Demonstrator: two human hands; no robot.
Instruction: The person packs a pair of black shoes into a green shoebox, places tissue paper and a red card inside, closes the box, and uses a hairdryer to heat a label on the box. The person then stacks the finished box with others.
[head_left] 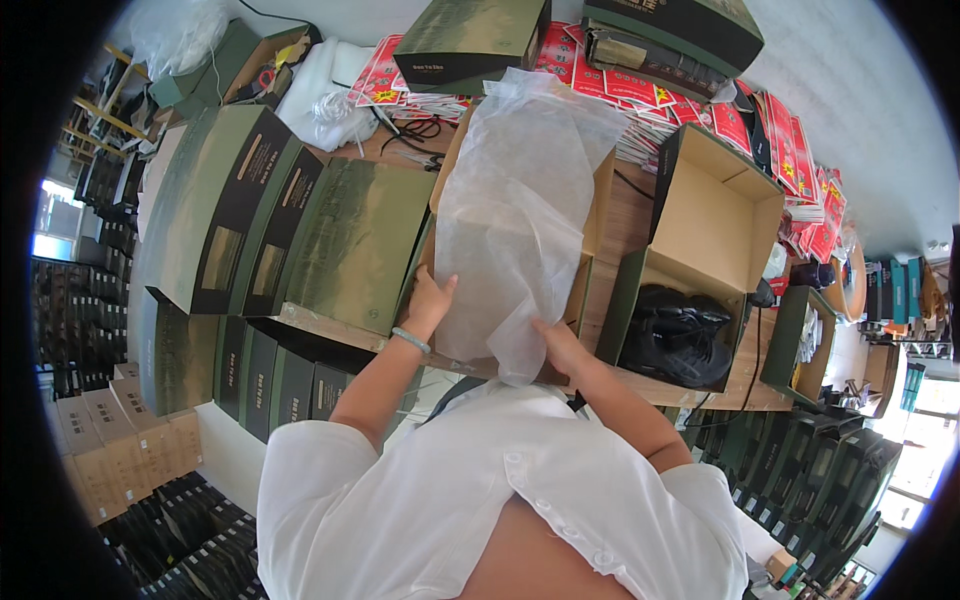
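Observation:
A translucent white wrapping sheet (520, 190), creased and long, lies over an open cardboard box (597, 215) in front of me. It reaches past the box's far edge and hangs toward my shirt. My left hand (430, 306), with a pale bracelet at the wrist, rests at the sheet's left edge beside the box wall, thumb and fingers apart. Lower right, my right hand (562, 348) is closed on the sheet's near right edge, most of its fingers hidden. What lies beneath the sheet cannot be made out.
On the right stands an open green box (625, 305) holding black shoes (675, 335), its lid raised. Closed green boxes (355, 240) line the left side. Red printed packets (630, 85) and further boxes (470, 50) fill the table's back. Black cords (415, 132) lie at back left.

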